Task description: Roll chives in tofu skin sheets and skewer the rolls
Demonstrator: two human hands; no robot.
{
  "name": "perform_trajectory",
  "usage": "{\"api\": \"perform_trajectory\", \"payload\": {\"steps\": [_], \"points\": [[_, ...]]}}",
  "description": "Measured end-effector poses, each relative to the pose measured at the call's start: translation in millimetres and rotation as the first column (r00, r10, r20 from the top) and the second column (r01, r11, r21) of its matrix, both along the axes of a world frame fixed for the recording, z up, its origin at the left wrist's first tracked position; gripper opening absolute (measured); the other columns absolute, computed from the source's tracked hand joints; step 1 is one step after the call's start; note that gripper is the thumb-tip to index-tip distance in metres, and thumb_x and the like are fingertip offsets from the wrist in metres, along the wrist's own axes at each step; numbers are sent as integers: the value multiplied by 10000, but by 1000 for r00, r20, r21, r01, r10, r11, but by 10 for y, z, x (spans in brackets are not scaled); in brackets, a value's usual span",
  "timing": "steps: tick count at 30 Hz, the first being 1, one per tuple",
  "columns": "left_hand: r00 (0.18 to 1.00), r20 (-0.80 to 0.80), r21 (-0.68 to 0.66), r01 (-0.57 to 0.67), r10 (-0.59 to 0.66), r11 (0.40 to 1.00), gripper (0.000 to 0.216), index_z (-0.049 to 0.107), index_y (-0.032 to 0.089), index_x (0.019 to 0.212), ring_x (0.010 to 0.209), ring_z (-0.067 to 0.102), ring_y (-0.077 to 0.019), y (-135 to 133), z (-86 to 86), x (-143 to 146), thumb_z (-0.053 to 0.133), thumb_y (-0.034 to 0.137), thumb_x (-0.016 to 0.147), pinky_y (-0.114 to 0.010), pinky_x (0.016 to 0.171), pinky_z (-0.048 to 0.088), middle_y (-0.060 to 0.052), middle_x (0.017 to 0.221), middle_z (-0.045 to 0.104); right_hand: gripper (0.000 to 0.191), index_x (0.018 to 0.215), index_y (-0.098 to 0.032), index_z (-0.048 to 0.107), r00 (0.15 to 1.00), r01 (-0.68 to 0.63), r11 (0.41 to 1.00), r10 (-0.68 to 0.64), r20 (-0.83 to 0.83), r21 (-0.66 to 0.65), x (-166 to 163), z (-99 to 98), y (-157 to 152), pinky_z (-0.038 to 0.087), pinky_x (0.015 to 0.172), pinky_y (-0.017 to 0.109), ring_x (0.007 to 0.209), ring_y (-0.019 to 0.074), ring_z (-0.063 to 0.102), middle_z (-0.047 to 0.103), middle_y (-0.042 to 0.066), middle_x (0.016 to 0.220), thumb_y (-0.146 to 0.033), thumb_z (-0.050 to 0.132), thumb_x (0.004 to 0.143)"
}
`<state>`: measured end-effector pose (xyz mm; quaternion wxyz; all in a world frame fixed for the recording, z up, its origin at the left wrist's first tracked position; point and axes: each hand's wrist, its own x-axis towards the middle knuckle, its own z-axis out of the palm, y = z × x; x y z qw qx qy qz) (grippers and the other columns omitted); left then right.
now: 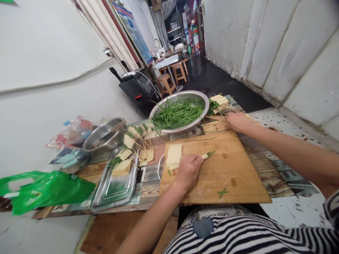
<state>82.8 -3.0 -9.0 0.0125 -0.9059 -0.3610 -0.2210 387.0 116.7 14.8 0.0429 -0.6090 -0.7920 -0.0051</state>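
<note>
On the wooden cutting board, my left hand is closed around a tofu-skin roll with green chive ends sticking out of it. Beside that hand lies a stack of pale tofu-skin sheets. My right hand reaches past the board's far right corner, its fingers closed on the bamboo skewers lying there; how many they grip is hidden. Behind the board stands a metal basin full of chives. Finished skewered rolls are piled to its right.
Left of the board is a metal tray with tofu sheets and skewered rolls. Further left are a steel bowl, plastic bags and a green bag. Chive scraps lie near the board's front edge.
</note>
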Motion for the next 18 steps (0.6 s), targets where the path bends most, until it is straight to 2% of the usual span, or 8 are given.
{"api": "perform_trajectory", "payload": {"steps": [3,5,8,11,13,15,18], "points": [[1000,-6,-2,-13,13,1000,200,639,164,933,819,572,-182,9,42,13,453,230,962,-311,745,448,-69,871,647,191,885,-83,629,990,-85,996,82,111,27,-44,70,-120,255,559,281,691,177,552,654,152,867,-184,480,820],[1000,-5,0,-21,21,1000,195,639,167,924,821,568,-187,9,54,14,460,234,959,-316,744,442,-66,859,647,181,857,-118,623,986,-129,990,122,111,61,-71,97,-298,249,539,274,633,162,541,654,106,793,-223,479,822],[999,7,2,-32,32,999,201,642,169,896,808,565,-189,8,57,19,466,245,958,-318,738,438,-64,829,644,178,796,-165,626,986,-146,978,157,-64,150,-127,90,-758,307,536,259,594,147,551,648,52,702,-235,467,837],[999,30,-17,-44,44,999,217,648,169,861,787,565,-179,16,62,35,469,245,957,-306,729,436,-59,799,639,240,939,-203,668,940,-144,961,208,-270,237,-255,11,-1387,411,553,254,587,146,602,685,25,715,-279,445,893],[998,40,-35,-45,46,998,234,651,164,826,776,564,-177,27,66,45,471,241,955,-301,719,435,-59,789,638,255,1011,-222,674,895,-173,946,268,-356,275,-381,-72,-1806,488,601,252,675,154,664,729,27,828,-279,445,914],[998,46,-55,-43,45,998,243,654,158,807,773,562,-181,36,66,50,471,230,950,-303,717,436,-63,795,641,267,1054,-212,671,875,-161,935,284,-392,317,-510,-161,-2146,544,699,259,819,169,698,737,43,977,-263,438,935],[997,57,-78,-39,44,996,228,667,156,833,791,563,-186,41,52,47,476,214,943,-309,736,442,-69,816,648,277,1099,-172,660,894,-109,931,245,-376,348,-640,-259,-2425,573,719,242,834,159,711,734,53,1012,-215,430,951]]}}
